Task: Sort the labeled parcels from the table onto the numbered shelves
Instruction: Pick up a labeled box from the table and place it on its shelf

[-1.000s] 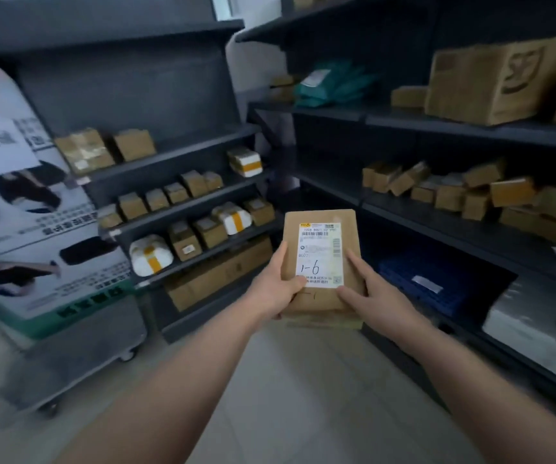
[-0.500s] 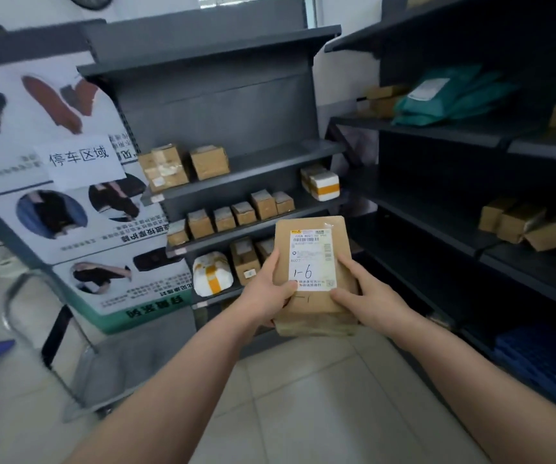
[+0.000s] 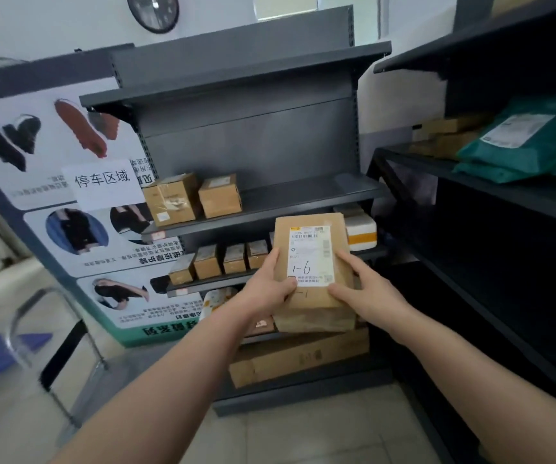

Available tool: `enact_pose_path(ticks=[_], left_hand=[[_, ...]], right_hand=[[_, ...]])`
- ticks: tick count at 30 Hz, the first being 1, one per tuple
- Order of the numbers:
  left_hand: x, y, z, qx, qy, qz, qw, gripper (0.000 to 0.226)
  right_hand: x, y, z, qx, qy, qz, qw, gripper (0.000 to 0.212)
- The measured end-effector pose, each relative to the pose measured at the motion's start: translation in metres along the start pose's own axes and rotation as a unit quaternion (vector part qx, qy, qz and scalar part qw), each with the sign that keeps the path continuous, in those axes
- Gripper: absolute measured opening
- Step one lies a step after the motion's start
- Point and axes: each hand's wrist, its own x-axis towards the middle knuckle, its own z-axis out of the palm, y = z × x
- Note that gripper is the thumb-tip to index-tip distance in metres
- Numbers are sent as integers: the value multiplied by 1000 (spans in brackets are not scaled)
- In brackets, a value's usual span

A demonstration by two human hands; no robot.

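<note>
The grey shelf unit [image 3: 246, 155] stands straight ahead and fills the middle of the view; its top two levels are bare metal. To the right of the shelf unit, set at an angle to it, is a darker rack [image 3: 504, 229]. Against the shelf unit's left end leans a printed poster board [image 3: 52, 202] with a white paper sign [image 3: 102, 184] stuck on it. A long flat carton [image 3: 303, 360] lies on the shelf unit's lowest level. Green mailer bags [image 3: 521, 145] lie on the rack, right of the shelf unit's upper half.

The brown parcel [image 3: 313, 262] is held in the air in front of the shelf unit's middle levels, toward its right side, upright with its face to the camera. The left grip [image 3: 266, 286], a bare hand, is closed on the parcel's lower left edge, thumb on the front. The right grip [image 3: 367, 289] is closed on the lower right edge, thumb and fingers pressed on the front.

Two brown boxes [image 3: 172, 199] sit at the left end of the shelf unit's third level. One level down are a white parcel with orange tape [image 3: 360, 232] at the right end and a row of small boxes [image 3: 223, 259] to the left. A round clock [image 3: 152, 10] hangs on the wall above the shelf unit. The parcel's white label [image 3: 310, 256] bears a handwritten "1-6".
</note>
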Motion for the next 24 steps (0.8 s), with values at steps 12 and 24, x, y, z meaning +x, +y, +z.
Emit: enact_pose_path(ticks=[12,24], left_hand=[[170,9,-45,10,25,-15,1000,73],[380,20,-130,55,111,77,989,61]], right_hand=[[200,-7,30,-1,-41,-23,999,71],[428,-63,69,19,24,-85,996,61]])
